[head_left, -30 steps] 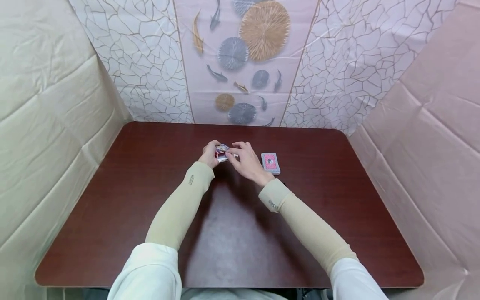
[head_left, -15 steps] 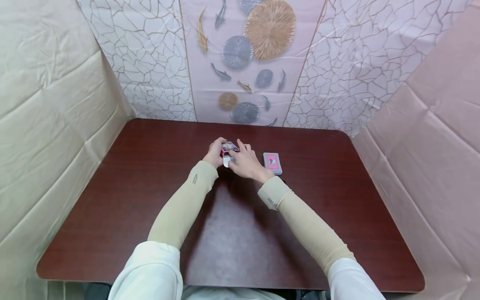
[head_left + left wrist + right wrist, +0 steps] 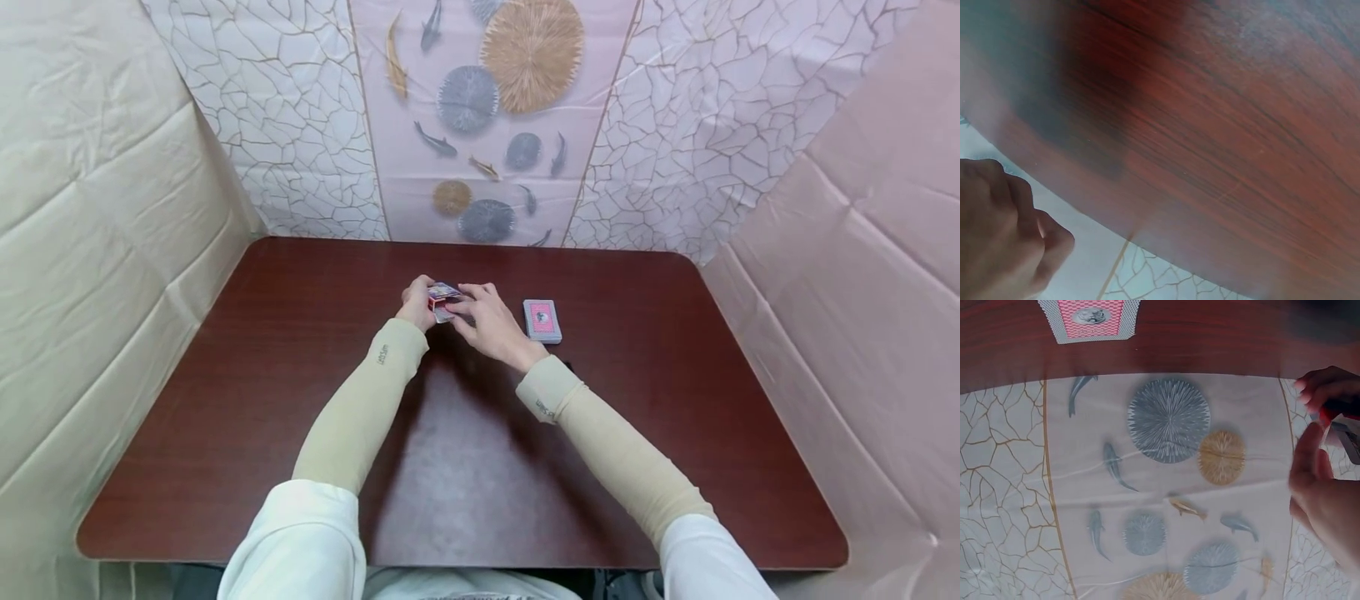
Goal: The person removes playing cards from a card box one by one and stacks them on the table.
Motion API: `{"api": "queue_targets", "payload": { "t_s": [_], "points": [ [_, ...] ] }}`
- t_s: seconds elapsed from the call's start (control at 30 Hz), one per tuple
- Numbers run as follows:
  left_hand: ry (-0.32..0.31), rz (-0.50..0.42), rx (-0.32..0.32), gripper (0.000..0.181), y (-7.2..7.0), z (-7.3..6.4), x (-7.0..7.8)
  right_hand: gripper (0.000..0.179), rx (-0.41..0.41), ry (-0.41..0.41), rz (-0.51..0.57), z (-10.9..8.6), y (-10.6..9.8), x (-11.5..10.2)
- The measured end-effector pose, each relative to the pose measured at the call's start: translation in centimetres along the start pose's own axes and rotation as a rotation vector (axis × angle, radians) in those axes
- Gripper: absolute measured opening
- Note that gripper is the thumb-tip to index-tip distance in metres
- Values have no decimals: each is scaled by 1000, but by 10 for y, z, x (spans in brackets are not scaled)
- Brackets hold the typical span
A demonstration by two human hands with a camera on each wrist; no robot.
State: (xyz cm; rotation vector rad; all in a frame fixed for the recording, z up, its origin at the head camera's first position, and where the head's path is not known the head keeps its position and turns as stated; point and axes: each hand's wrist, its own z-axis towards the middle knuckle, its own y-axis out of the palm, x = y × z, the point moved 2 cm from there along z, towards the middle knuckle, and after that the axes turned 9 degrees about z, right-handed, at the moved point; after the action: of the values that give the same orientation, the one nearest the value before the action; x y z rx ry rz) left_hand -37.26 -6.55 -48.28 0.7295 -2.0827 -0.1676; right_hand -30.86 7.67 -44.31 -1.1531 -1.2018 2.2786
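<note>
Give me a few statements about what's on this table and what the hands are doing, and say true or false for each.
1. The left hand holds a small box. True.
2. The right hand rests flat on the deck of cards. False: its fingers are at the box.
3. The deck of cards lies to the right of the box in the head view. True.
4. The box is closed all round. False: its near end is open.
5. The table is bright green. False: it is dark reddish brown.
</note>
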Motion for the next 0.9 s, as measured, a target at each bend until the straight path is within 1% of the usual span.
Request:
{"api": "queue_targets", "payload": {
  "t_s": [0.07,0.13,0.2,0.33,0.4,0.47,0.53,0.57,0.6,0.67,0.73,0.77,0.8,0.83,0.87,0.9],
  "points": [
    [17,-34,29,39,-4,0,1,27,12,-7,50,-2,-1,-2],
    [28,-56,51,43,-7,0,0,26,18,5,90,-3,-1,-5],
    [32,-48,65,45,-8,-1,-1,28,31,25,108,-3,0,-6],
    [35,-20,85,46,-8,-2,-2,33,38,92,95,-1,1,-7],
    [29,-17,92,46,-8,-6,-1,31,13,125,85,-1,1,-7],
    [29,-33,89,46,-9,-8,1,30,-38,143,70,-2,-1,-7],
    [29,-40,88,47,-12,-5,1,31,-94,162,58,-2,-4,-6],
    [38,-36,95,46,-13,-1,2,33,-122,175,54,-3,-6,-4],
    [47,-36,97,46,-15,5,1,36,-147,183,46,-3,-7,-2],
    [38,-52,90,46,-19,12,0,41,-181,211,39,-5,-12,4],
    [53,-57,111,46,-26,46,-5,46,-191,253,32,-7,-16,13],
    [51,-55,120,46,-30,66,-8,49,-187,274,29,-8,-19,18],
    [46,-54,114,47,-34,81,-10,50,-180,291,26,-10,-22,23],
    [27,-43,114,47,-37,93,-11,51,-169,306,24,-11,-24,29],
    [34,-36,116,48,-40,109,-14,51,-155,317,13,-13,-27,35],
    [42,-28,118,49,-41,120,-16,50,-140,328,5,-14,-30,40]
  ]
}}
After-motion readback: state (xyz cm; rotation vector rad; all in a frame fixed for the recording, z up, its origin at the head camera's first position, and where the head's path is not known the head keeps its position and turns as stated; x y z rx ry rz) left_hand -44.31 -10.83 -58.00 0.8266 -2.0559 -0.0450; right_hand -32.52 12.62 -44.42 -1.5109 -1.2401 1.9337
